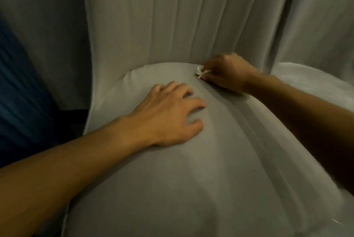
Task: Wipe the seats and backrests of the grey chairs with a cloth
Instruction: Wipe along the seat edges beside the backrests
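- Right hand (228,73): fingers curled and pinched on the cloth (202,72), down at the crease where the seat (191,179) meets the backrest (172,16).
- Only a small white bit of the cloth sticks out of the fingers. The rest is hidden in the hand or the gap, so I can't tell its full size.
- Left hand (172,114): holds nothing. Palm down on the seat just in front of the crease, fingers spread and slightly bent, tips dimpling the cushion.
- Cloth handling, my read: very light, limp, no stiffness. It will bunch and fold instead of pushing flat.
- A fingertip pinch suits the crease. For open areas, better to wad it under flat fingers so more of it contacts the fabric.
- Seat: soft padded upholstery that gives under the left hand. The matte fabric looks grippy, so expect drag on the cloth, not glide. Use short strokes or it rolls up.
- Backrest: same grey fabric with vertical stitched channels. Stroke along the channels; going across would snag the cloth on the ridges.
- The chair may shift under sideways wiping. The left hand's press on the seat looks like bracing, and it probably also opens the gap a little.
- Risk: a cloth this small can slip into the crease and get lost there. Keep the pinch on it.
- Second chair (316,79) just beside on the right, same grey. Blue surface (19,83) on the left, too dark to identify.
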Demonstrator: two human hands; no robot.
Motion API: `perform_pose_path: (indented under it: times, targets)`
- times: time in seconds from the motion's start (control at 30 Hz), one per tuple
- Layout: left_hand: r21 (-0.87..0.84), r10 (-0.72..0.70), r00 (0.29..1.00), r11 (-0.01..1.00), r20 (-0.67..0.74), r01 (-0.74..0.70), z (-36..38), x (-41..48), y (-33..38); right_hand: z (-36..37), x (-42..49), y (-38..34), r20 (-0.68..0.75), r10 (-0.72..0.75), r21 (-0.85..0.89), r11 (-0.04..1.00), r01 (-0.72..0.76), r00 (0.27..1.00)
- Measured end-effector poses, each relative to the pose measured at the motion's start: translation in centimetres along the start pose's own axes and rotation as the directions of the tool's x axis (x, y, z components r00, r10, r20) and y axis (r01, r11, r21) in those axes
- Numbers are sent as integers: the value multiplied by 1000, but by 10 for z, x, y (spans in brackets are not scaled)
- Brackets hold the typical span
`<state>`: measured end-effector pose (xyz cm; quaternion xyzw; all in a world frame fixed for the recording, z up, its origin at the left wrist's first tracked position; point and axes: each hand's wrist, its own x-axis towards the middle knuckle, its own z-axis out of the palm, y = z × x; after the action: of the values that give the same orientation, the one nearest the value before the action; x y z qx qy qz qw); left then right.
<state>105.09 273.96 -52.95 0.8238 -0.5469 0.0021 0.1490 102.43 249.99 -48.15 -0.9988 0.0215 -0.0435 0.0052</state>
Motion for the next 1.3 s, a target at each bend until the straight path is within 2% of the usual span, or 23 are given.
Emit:
perform_pose_path:
  times: [0.13,0.3,0.37,0.43,0.57,0.7,0.77,0.83,0.9,1.0,1.1,1.13,1.23,1.3]
  targets:
    - [-64,70,997,996,19,-69,2,21,25,-28,-92,40,-101,73,-91,992,-83,992]
    - [-34,199,978,980,64,-198,24,88,102,-49,-167,127,-104,168,-126,976,-180,980]
    - [-22,201,979,980,46,-200,36,115,133,-43,-188,159,-96,217,-125,965,-229,971]
    - [-22,166,986,986,22,-165,48,135,160,-34,-203,185,-70,210,-110,970,-217,975]
    - [37,67,996,997,58,-69,65,154,193,-25,-211,226,-40,146,-67,987,-149,988]
    - [40,-84,996,995,-39,86,69,155,196,-23,-189,249,-74,-64,0,998,64,995]
    - [4,-88,993,996,-81,89,74,152,197,-23,-169,257,-80,-158,-7,987,158,984]
    - [27,-78,992,996,-97,81,78,151,199,-22,-150,263,-60,-184,-28,983,183,981]
    - [67,-100,993,992,-70,104,77,152,205,-19,-145,268,-15,-239,61,969,239,971]
    - [107,-118,993,987,-1,118,75,154,209,-14,-173,266,38,-446,213,878,428,894]
    - [129,-111,994,986,15,108,75,156,204,-20,-195,269,137,-593,317,785,532,793]
    - [124,-115,993,986,8,113,75,156,204,-19,-191,269,134,-590,303,790,534,796]
    - [123,-114,993,986,-19,115,78,155,201,-12,-168,261,23,-473,260,853,452,881]
    - [123,-135,990,983,-29,138,81,154,200,-5,-157,247,-23,-433,236,873,426,901]
